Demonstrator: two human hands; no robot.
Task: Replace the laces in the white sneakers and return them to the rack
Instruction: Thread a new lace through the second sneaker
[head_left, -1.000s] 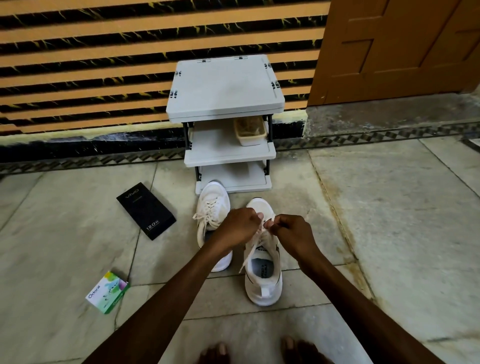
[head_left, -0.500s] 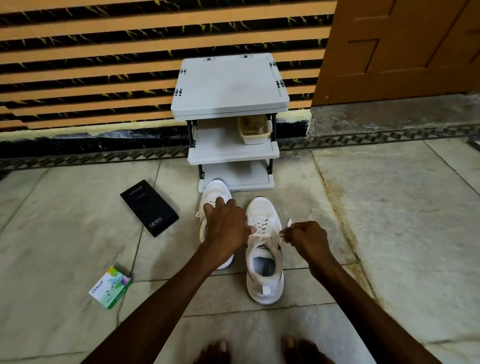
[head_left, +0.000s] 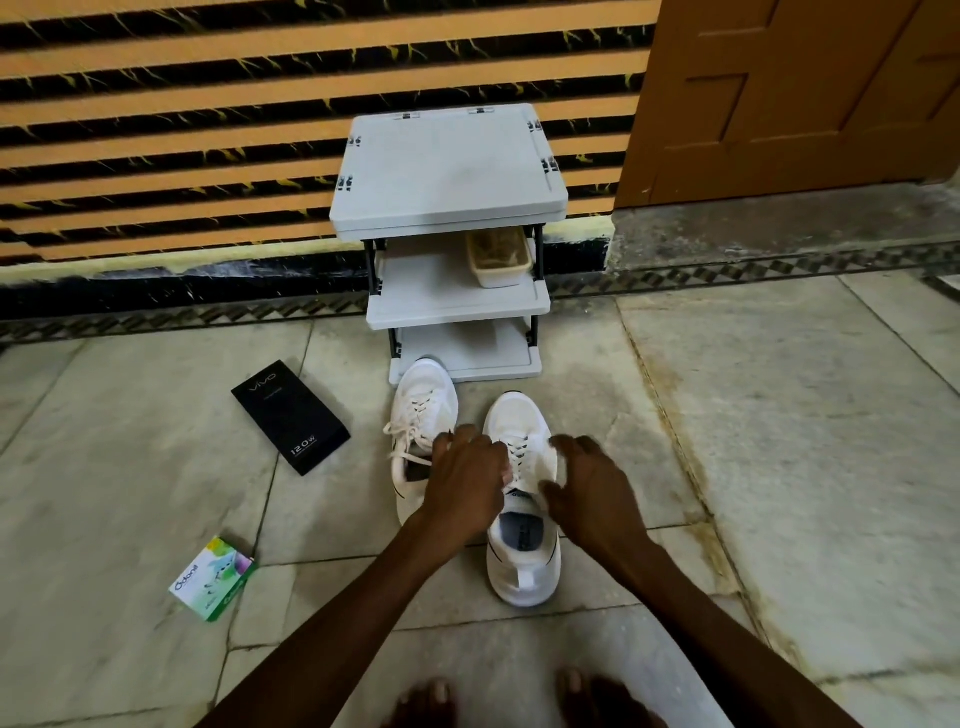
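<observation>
Two white sneakers stand on the tiled floor in front of a grey three-shelf rack (head_left: 448, 171). The left sneaker (head_left: 422, 397) is laced, its bow hanging to the left. The right sneaker (head_left: 523, 569) lies nearer me, heel toward me. My left hand (head_left: 466, 483) is over its left side, fingers curled at the white lace, which it seems to pinch. My right hand (head_left: 595, 493) curls its thumb and fingers round the right edge of that sneaker's upper. Both hands are blurred and hide the middle of the shoe.
A small beige tray (head_left: 500, 260) sits on the rack's middle shelf. A black phone box (head_left: 291, 415) and a green-and-white carton (head_left: 213, 579) lie on the floor to the left. My bare feet (head_left: 423, 701) show at the bottom. A wooden door (head_left: 789, 93) is at the back right.
My hands were pinching the lace ends and pulled them apart sideways. Now both have come back in and sit close on the right sneaker's upper.
</observation>
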